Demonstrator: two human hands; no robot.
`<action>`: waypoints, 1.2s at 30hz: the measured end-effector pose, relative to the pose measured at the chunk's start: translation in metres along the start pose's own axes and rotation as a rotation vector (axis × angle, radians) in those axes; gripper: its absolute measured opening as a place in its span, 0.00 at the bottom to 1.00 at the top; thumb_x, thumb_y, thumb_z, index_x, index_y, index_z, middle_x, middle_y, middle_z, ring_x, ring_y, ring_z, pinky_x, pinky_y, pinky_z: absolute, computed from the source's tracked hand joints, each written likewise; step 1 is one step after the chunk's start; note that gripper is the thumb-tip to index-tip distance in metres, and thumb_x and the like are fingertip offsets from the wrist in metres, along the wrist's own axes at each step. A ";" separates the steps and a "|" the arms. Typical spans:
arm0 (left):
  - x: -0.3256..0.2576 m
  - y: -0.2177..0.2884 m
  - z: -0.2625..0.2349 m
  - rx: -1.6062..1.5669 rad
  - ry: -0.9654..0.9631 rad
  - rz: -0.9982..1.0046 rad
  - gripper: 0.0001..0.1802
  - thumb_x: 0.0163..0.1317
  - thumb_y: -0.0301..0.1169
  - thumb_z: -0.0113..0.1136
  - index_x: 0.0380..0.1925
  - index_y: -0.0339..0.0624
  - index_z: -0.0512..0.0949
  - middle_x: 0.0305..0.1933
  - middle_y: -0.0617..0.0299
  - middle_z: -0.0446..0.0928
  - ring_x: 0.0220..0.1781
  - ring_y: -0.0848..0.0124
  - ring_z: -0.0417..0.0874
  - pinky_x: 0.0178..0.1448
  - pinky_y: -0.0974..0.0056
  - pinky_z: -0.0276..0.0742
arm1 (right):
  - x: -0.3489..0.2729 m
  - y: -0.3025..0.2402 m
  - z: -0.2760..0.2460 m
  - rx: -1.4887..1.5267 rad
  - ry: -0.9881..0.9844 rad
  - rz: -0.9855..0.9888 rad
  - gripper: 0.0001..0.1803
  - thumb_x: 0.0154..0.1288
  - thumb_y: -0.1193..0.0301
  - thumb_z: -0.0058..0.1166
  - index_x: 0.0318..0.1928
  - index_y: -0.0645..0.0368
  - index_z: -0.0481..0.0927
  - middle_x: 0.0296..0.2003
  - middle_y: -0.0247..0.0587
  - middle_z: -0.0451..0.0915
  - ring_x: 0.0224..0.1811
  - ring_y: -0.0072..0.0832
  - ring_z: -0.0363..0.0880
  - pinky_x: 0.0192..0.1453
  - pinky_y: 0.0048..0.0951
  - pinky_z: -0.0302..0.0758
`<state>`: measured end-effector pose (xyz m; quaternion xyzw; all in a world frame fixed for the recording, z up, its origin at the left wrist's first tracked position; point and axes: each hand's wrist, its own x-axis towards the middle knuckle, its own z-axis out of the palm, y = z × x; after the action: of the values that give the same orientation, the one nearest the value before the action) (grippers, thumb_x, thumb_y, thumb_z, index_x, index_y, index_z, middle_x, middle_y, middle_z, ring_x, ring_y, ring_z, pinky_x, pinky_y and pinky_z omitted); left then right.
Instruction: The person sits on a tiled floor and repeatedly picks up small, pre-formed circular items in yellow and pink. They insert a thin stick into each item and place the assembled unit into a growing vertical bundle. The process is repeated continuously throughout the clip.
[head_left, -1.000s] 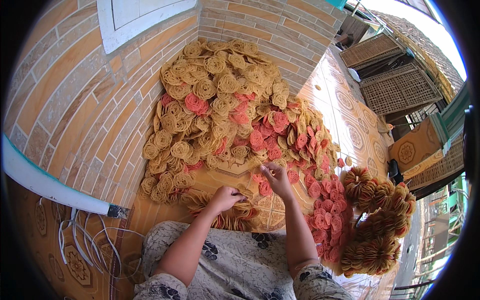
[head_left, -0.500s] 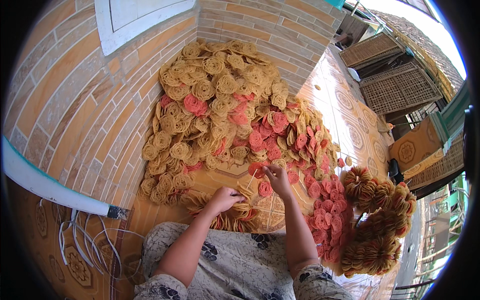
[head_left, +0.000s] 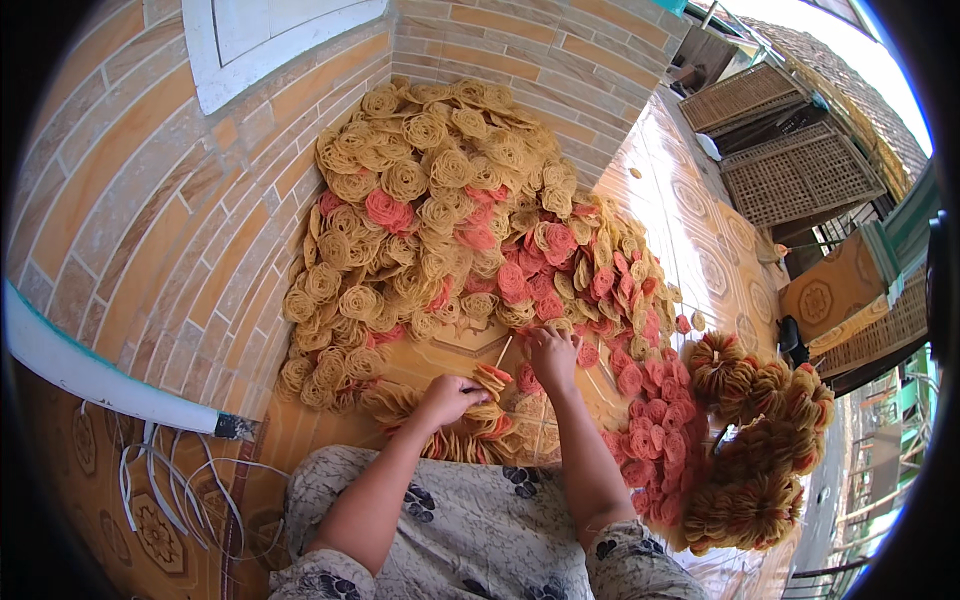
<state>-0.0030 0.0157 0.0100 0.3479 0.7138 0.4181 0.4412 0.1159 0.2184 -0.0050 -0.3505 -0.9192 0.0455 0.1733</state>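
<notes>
My left hand (head_left: 455, 398) is closed round a strung stack of thin, swirled, lacy discs (head_left: 492, 380), tan with some red, that look like dried noodle crackers. A thin pale stick (head_left: 505, 350) rises from this stack toward my right hand. The rest of the string (head_left: 470, 440) curves below my left hand, beside my lap. My right hand (head_left: 553, 360) is at the near edge of the loose pile, its fingers bent down among the discs. Whatever is between those fingertips is hidden. A red disc (head_left: 528, 378) lies on the tiles just left of my right wrist.
A large heap of tan discs (head_left: 420, 190) with red ones mixed in leans into the brick wall corner. Red discs (head_left: 655, 420) lie to my right, beside finished-looking bundles (head_left: 760, 440). White strips (head_left: 180, 480) hang at the left. Woven racks (head_left: 800, 175) stand far right.
The red disc on the stick has left its upper end; red now shows on the stack at my left hand. My right hand has moved slightly toward the pile.
</notes>
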 end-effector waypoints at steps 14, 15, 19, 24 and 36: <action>-0.005 0.012 -0.005 0.039 -0.025 0.009 0.14 0.59 0.40 0.64 0.40 0.44 0.85 0.38 0.56 0.85 0.39 0.67 0.85 0.48 0.66 0.76 | 0.006 -0.017 -0.033 0.999 -0.152 0.404 0.19 0.70 0.62 0.53 0.42 0.68 0.84 0.33 0.39 0.85 0.32 0.17 0.76 0.39 0.24 0.72; -0.004 0.011 -0.004 0.049 -0.024 -0.005 0.14 0.59 0.40 0.64 0.40 0.44 0.85 0.38 0.56 0.85 0.39 0.67 0.85 0.48 0.66 0.76 | 0.009 -0.015 -0.033 0.967 -0.167 0.394 0.19 0.70 0.62 0.53 0.42 0.69 0.84 0.33 0.39 0.85 0.32 0.17 0.75 0.38 0.24 0.72; -0.001 0.005 -0.002 0.031 -0.036 -0.006 0.14 0.60 0.38 0.64 0.41 0.42 0.85 0.38 0.57 0.85 0.39 0.70 0.84 0.48 0.66 0.75 | 0.009 -0.006 -0.033 0.937 -0.203 0.528 0.19 0.67 0.62 0.56 0.45 0.68 0.80 0.37 0.43 0.83 0.35 0.24 0.78 0.39 0.29 0.73; 0.002 -0.003 -0.001 0.009 -0.036 0.016 0.14 0.58 0.40 0.65 0.40 0.44 0.85 0.38 0.56 0.85 0.39 0.68 0.85 0.48 0.66 0.76 | -0.043 -0.006 -0.049 0.044 -0.401 0.091 0.23 0.62 0.65 0.58 0.53 0.63 0.71 0.45 0.50 0.74 0.53 0.42 0.74 0.49 0.41 0.72; -0.002 0.005 -0.002 0.012 -0.073 0.016 0.18 0.58 0.40 0.66 0.42 0.40 0.84 0.39 0.54 0.85 0.40 0.67 0.85 0.49 0.66 0.76 | -0.027 -0.019 -0.059 0.782 -0.105 0.277 0.11 0.67 0.68 0.56 0.38 0.67 0.81 0.26 0.38 0.81 0.30 0.20 0.78 0.36 0.25 0.73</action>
<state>-0.0032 0.0156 0.0156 0.3712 0.6971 0.4043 0.4613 0.1438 0.1839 0.0463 -0.3760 -0.7845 0.4318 0.2384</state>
